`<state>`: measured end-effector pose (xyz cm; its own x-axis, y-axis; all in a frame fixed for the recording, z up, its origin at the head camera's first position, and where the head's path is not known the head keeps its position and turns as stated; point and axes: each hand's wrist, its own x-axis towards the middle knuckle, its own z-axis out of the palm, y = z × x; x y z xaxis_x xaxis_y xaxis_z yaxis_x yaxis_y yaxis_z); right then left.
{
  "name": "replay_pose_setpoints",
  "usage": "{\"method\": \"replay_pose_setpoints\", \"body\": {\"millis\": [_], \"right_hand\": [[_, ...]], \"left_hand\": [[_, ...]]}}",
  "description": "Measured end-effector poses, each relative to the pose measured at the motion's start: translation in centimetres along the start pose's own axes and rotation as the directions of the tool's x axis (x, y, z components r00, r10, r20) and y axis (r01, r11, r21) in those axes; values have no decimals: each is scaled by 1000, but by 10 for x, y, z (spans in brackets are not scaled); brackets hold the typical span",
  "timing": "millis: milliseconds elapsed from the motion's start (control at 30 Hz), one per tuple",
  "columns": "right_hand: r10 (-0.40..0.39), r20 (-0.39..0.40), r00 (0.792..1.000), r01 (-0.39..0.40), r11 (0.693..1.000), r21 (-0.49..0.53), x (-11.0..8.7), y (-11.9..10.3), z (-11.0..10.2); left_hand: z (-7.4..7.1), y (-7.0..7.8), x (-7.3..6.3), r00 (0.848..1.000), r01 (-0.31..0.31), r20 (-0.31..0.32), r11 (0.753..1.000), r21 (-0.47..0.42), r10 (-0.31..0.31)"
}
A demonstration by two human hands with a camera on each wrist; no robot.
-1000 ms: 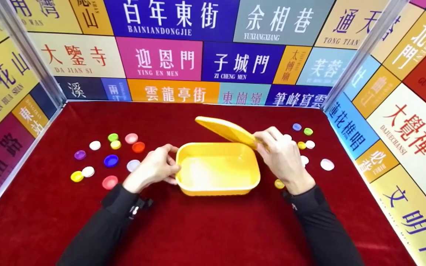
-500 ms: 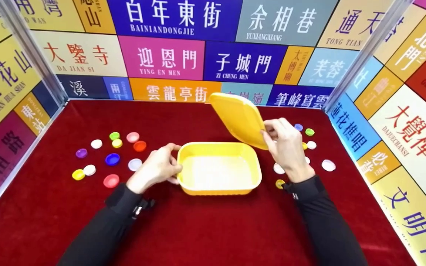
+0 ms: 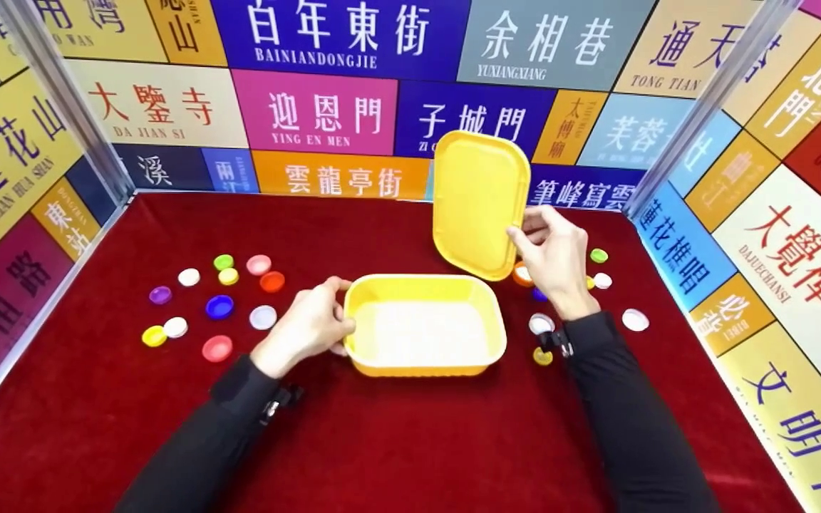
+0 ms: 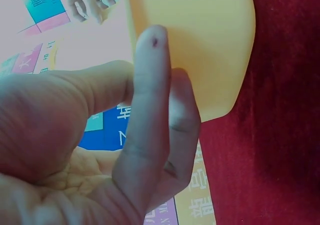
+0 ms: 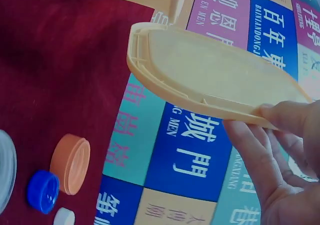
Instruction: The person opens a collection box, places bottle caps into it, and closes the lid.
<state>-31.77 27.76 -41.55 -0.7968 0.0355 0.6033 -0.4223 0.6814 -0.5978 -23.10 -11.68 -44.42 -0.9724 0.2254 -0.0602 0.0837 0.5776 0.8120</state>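
Note:
A yellow plastic box (image 3: 425, 370) stands uncovered on the red cloth, and its inside looks bare. At its left end my left hand (image 3: 311, 324) pinches the wall, thumb at the rim and fingers along the outside. In the left wrist view those fingers (image 4: 152, 85) lie against the box's outer side (image 4: 210, 50). Behind the box's right part, my right hand (image 3: 553, 253) holds a yellow lid (image 3: 482, 199) raised nearly upright by its right edge. The right wrist view has the lid (image 5: 215, 70) between thumb and fingers, its rimmed underside showing.
Several coloured bottle caps lie on the left, among them a blue cap (image 3: 219, 306) and a red cap (image 3: 272, 282). More lie on the right, partly behind the right hand, including a white cap (image 3: 635, 320) and an orange cap (image 5: 70, 164). Printed panels (image 3: 311, 114) wall the table.
My right hand has lifted the lid up from the box and swung it from a slant to nearly upright. The left hand stays on the box.

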Motion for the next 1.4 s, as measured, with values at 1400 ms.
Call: {"method": "replay_pose_setpoints", "body": {"millis": [1400], "right_hand": [[665, 298, 685, -692, 721, -18, 37, 69, 34]], "left_hand": [[7, -3, 0, 1000, 1, -8, 1000, 26, -1]]}}
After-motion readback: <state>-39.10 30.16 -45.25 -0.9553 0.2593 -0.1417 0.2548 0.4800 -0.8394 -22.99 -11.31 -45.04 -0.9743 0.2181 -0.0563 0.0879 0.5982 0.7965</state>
